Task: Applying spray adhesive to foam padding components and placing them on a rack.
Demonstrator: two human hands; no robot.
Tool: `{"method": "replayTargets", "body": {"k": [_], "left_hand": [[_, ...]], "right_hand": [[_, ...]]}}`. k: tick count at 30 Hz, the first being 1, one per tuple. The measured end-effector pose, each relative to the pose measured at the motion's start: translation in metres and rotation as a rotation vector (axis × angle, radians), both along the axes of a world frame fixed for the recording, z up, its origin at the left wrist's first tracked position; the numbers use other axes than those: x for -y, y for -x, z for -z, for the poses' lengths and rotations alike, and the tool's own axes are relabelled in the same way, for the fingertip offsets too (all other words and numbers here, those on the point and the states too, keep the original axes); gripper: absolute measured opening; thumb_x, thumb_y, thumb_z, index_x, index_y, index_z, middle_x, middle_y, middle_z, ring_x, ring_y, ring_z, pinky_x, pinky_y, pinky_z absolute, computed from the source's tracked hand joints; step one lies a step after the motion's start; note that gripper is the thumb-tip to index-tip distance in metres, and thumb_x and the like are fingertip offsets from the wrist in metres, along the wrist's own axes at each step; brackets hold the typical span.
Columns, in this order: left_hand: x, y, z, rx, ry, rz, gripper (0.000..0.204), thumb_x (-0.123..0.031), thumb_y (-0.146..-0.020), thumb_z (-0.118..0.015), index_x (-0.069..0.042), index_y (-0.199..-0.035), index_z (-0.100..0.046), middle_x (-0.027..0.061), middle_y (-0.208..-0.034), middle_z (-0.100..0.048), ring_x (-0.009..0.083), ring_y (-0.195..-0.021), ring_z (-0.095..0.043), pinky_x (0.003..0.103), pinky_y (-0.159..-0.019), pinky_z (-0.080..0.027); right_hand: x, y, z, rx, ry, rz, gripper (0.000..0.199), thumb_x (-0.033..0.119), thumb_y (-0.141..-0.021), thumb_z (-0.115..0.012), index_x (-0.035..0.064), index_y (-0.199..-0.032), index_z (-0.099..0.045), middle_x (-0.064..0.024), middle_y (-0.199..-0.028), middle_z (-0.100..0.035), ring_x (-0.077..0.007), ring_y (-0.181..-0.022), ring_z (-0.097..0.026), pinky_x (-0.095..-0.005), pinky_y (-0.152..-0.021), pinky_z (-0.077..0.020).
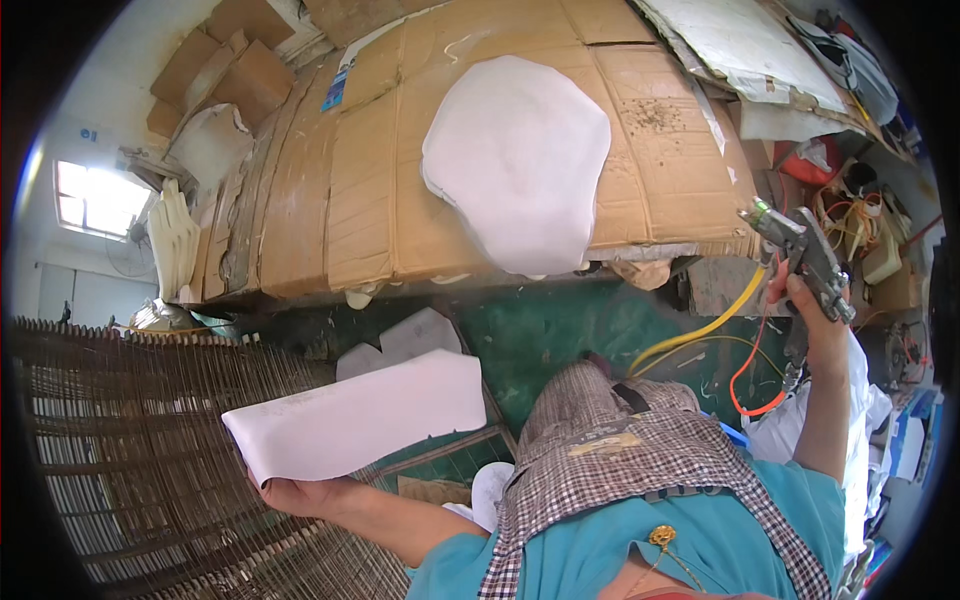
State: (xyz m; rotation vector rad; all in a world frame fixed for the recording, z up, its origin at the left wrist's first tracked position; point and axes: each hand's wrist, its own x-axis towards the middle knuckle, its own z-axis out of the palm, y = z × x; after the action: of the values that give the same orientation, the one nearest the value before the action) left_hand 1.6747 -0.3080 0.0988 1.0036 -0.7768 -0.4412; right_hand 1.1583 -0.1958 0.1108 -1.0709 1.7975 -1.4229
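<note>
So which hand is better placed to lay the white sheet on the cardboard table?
Probably the left hand: it already grips the white sheet. The right hand is wrapped around a spray gun, off the cardboard-covered table.

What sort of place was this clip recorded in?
Probably a small craft workshop: a cardboard-covered workbench carries a white foam piece, the right hand holds a hose-fed spray gun, the left hand a white sheet.

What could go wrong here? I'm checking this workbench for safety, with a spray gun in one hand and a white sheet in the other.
The yellow hose and red hose trail beside the apron and could snag. The white sheet, pinched at one edge by the left hand, may sag or slip. The spray gun in the right hand is raised near the white foam piece; stray spray is possible.
</note>
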Motion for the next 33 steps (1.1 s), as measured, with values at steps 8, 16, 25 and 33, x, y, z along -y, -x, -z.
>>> {"method": "replayTargets", "body": {"k": [8, 16, 25, 33], "left_hand": [[0.003, -0.044, 0.013, -0.381, 0.019, 0.264, 0.034, -0.016, -0.085, -0.038, 0.006, -0.107, -0.052, 0.0164, -0.104, -0.058, 0.0276, -0.090, -0.059, 0.041, -0.075, -0.050], [0.005, -0.044, 0.015, -0.563, 0.006, 0.498, 0.038, -0.019, -0.084, -0.037, 0.007, -0.109, -0.051, 0.0161, -0.107, -0.057, 0.0301, -0.099, -0.055, 0.044, -0.085, -0.045], [0.015, -0.031, 0.015, -0.610, 0.063, 0.554, 0.040, -0.020, -0.083, -0.038, 0.007, -0.110, -0.050, 0.0176, -0.111, -0.055, 0.0312, -0.103, -0.053, 0.046, -0.089, -0.042], [0.028, -0.004, 0.015, -0.671, 0.018, 0.584, 0.039, -0.020, -0.084, -0.040, 0.007, -0.108, -0.052, 0.0181, -0.110, -0.056, 0.0328, -0.103, -0.053, 0.047, -0.090, -0.041]], "right_hand": [[-0.028, -0.013, 0.003, 0.100, -0.077, -0.258, 0.051, 0.011, -0.075, -0.063, -0.0019, -0.121, -0.044, -0.0045, -0.084, -0.056, -0.0120, -0.071, -0.055, -0.0249, -0.064, -0.0449], [0.011, -0.023, 0.006, 0.039, -0.009, -0.034, 0.028, 0.015, -0.078, -0.061, -0.0010, -0.100, -0.055, -0.0044, -0.075, -0.057, -0.0138, -0.069, -0.056, -0.0263, -0.066, -0.0451], [-0.008, -0.024, -0.007, 0.041, -0.033, -0.232, 0.052, 0.007, -0.075, -0.063, -0.0004, -0.123, -0.044, -0.0027, -0.082, -0.055, -0.0088, -0.073, -0.052, -0.0226, -0.064, -0.0433], [-0.011, -0.012, -0.009, 0.109, -0.139, -0.452, 0.055, 0.005, -0.072, -0.065, -0.0001, -0.123, -0.044, -0.0043, -0.083, -0.056, -0.0113, -0.073, -0.054, -0.0246, -0.066, -0.0448]]}}
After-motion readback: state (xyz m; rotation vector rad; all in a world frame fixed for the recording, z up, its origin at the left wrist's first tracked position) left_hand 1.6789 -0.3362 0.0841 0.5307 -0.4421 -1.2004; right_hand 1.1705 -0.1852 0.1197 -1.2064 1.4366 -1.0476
